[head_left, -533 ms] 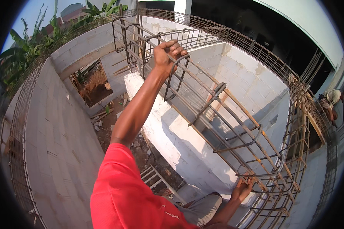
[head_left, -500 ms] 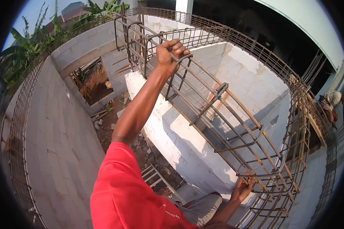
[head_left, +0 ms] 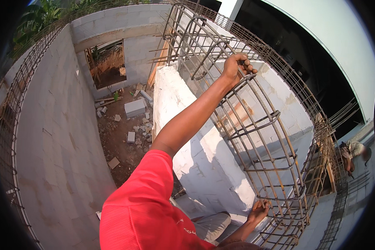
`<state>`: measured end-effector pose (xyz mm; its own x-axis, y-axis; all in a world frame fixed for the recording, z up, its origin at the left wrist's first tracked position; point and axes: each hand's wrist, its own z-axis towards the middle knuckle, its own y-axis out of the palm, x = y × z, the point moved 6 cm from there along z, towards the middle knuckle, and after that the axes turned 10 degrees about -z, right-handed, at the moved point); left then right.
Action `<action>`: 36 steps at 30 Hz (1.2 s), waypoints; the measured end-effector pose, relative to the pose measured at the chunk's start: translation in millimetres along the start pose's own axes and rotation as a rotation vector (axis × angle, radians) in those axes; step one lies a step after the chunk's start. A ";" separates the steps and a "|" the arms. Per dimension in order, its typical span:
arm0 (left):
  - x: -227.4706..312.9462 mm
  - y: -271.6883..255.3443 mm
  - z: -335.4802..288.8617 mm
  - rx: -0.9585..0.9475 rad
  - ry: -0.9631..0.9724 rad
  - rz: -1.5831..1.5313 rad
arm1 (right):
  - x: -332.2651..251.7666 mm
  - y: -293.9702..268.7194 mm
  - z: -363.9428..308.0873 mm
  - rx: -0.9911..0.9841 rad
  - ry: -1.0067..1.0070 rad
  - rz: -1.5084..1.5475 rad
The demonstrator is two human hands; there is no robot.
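Observation:
A long rebar cage (head_left: 260, 112), made of rusty bars tied with square stirrups, slants beside and over the top of a white plastered block wall (head_left: 204, 137). My left hand (head_left: 236, 68), at the end of the outstretched red-sleeved arm, is closed around an upper bar partway along the cage. Low down at the cage's near end, my right hand (head_left: 259, 211) has its fingers curled on a bar. The near end lies among other rebar, so where it stops is hard to make out.
More rebar cages (head_left: 275, 62) run along the surrounding wall tops. Down on the left, the dirt floor (head_left: 127, 164) holds rubble and blocks (head_left: 135, 108). A window opening (head_left: 106, 64) pierces the far wall. At the far right a person (head_left: 354, 154) bends over other rebar.
The cage's far part has swung right relative to the plastered wall, and my left hand has gone with it. My right hand stays at the near end. The view has shifted too.

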<state>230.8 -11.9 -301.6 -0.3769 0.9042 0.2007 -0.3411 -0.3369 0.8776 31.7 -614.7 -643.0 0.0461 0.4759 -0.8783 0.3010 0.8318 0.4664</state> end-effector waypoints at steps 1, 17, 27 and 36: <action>-0.7 -1.5 0.8 0.009 0.002 0.001 | 0.6 -1.0 0.4 -0.001 0.002 0.007; -5.4 -8.2 -0.5 -0.098 0.072 -0.028 | 7.2 -20.5 15.4 0.029 -0.001 -0.024; -3.8 -6.2 -6.5 -0.081 0.103 -0.017 | 3.8 -6.4 5.5 0.061 -0.006 -0.065; -5.4 -7.7 -5.8 -0.083 0.100 0.008 | 0.9 0.4 -0.7 0.001 0.009 -0.049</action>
<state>230.5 -15.7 -311.9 -0.4622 0.8722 0.1598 -0.4061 -0.3684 0.8363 31.2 -613.7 -643.5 0.0230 0.4368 -0.8993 0.3040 0.8538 0.4225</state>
